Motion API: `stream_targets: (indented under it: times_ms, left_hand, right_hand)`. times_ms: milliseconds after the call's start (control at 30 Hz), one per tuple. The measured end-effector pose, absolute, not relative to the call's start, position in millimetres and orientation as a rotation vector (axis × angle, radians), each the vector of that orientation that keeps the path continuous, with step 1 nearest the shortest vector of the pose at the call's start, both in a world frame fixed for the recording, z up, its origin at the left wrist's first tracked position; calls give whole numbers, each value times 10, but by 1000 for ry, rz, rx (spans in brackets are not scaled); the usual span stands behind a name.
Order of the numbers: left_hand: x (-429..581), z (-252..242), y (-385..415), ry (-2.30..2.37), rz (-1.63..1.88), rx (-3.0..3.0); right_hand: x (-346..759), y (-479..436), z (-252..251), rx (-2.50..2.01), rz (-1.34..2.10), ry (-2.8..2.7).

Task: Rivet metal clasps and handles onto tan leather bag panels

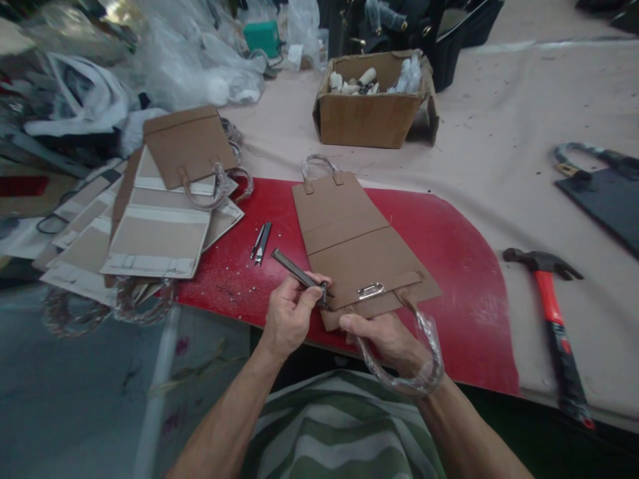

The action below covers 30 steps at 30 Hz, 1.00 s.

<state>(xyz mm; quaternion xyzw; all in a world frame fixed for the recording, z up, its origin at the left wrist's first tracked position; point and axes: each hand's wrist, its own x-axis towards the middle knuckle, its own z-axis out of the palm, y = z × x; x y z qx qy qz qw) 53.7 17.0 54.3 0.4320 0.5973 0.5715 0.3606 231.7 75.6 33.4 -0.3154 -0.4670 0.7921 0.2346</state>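
My left hand (289, 316) is closed around a dark metal rod-shaped tool (294, 267) with a flat head at its far end. The tool's near end touches the lower left edge of a tan bag panel (349, 249); its tip is partly hidden by my fingers. My right hand (387, 338) grips the panel's near edge, thumb on top. A plastic-wrapped handle (433, 342) loops over my right wrist, and another wrapped handle (319, 159) stands at the panel's far end. A shiny metal clasp plate (371, 291) sits on the flap near my right hand.
Under the panel lies a red board (449, 266). Thread nippers (262, 243) rest on it at left, beside stacked tan bag panels (160, 233). A claw hammer (552, 313) and a black panel (609, 199) are at right. Behind stands a cardboard box (369, 120) of small parts.
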Motion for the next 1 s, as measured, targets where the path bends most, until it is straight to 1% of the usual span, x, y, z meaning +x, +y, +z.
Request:
stream_targets:
  times_ms: [133,300,867,1000]
  left_hand:
    - [537,566,182,1495,1502,1069]
    - [542,587,164,1511,1502,1083]
    - [569,549,165,1716,1425,1358]
    - [546,462,217,1739,1405,1412]
  right_hand:
    - [2290,718,257,-773,2214,-1160]
    - [2235,666,239,-785,2228,-1039]
    - [2126,641,268,-785,2244,-998]
    - [2100,660,273,-885,2299,-862]
